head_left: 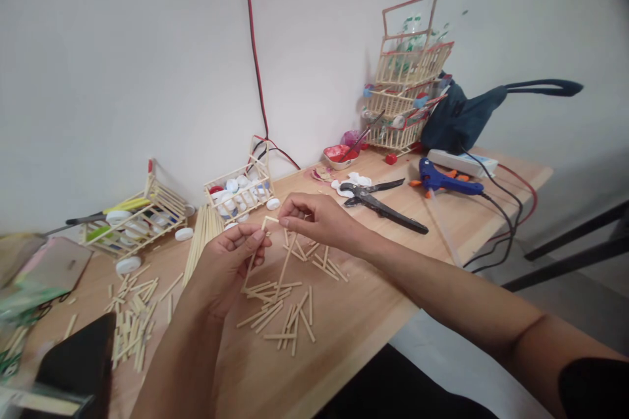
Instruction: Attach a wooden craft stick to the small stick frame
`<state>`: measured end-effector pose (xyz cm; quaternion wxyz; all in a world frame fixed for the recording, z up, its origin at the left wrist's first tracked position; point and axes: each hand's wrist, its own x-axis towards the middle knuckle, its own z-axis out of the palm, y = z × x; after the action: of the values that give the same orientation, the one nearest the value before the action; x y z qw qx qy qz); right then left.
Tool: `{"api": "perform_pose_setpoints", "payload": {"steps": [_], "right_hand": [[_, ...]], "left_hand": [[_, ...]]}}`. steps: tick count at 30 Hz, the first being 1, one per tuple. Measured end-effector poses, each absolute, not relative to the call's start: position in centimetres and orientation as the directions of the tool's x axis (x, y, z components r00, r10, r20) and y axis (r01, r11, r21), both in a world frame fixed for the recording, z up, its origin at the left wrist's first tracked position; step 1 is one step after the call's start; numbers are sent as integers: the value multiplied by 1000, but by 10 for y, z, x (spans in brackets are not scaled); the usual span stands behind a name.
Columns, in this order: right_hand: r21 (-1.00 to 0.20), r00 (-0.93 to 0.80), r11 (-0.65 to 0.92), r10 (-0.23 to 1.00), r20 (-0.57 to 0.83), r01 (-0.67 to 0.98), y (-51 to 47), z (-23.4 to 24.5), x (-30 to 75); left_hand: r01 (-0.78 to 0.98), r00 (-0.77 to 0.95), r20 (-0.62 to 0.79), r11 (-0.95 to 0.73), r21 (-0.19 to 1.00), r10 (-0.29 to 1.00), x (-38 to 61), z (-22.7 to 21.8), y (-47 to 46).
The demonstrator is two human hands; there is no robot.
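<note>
Above the desk (344, 334), the left hand (230, 262) and right hand (314, 216) both pinch narrowly on 1 small stick frame (271, 236), apparently glued from thin sticks; loose cut sticks (280, 314) lie scattered directly beneath.

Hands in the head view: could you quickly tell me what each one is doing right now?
Left hand: closed, pinching the stick frame.
Right hand: closed, pinching the same frame's top end.

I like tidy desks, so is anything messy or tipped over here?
Yes. Cut wooden sticks lie scattered loose over the table below both hands. One small stick cart at the left leans tilted, with a white bottle cap lying loose in front of it. Nothing looks broken.
</note>
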<state>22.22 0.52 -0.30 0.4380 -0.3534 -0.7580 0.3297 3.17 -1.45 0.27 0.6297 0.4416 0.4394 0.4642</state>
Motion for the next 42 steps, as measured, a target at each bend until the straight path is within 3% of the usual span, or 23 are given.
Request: {"api": "perform_pose_setpoints", "payload": {"steps": [27, 42], "right_hand": [[-747, -369, 569, 813, 450, 343, 4, -2, 223], [-778, -346, 533, 836, 425, 332, 7, -5, 223]], "left_hand": [[-191, 192, -137, 174, 966, 972, 31, 2, -14], [-199, 191, -126, 164, 966, 974, 29, 0, -13]]}}
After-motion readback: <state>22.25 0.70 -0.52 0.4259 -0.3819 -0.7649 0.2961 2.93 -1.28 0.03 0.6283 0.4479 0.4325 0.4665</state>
